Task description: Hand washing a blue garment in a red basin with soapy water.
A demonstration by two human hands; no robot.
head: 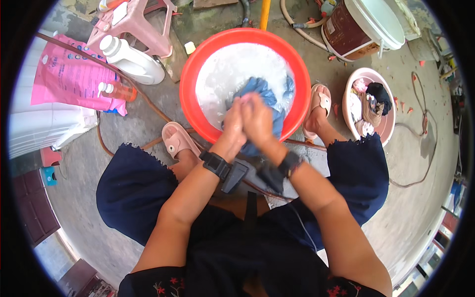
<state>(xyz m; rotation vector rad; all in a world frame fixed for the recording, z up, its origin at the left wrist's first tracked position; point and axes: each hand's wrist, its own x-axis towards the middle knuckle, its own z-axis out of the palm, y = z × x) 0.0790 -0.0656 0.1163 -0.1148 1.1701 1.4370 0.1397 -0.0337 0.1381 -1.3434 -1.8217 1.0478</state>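
A red plastic basin [188, 85] stands on the concrete in front of me, filled with cloudy, sudsy water [230, 67]. In it lies a wet blue garment [258, 87], part of which hangs over the near rim. My left hand [234, 120] and my right hand [258, 117] are pressed together above the near side of the basin, with blue cloth bunched around them. Both hands are blurred. A small pinkish patch shows between the fingers; I cannot tell what it is.
To the right, a pink basin [389, 128] holds several crumpled clothes. Behind it stands a lidded paint bucket [345, 33]. At left are a white detergent jug [133, 61], an orange pump bottle [122, 92], a pink bag [66, 74] and a plastic stool [148, 37]. A brown hose [148, 102] crosses the ground.
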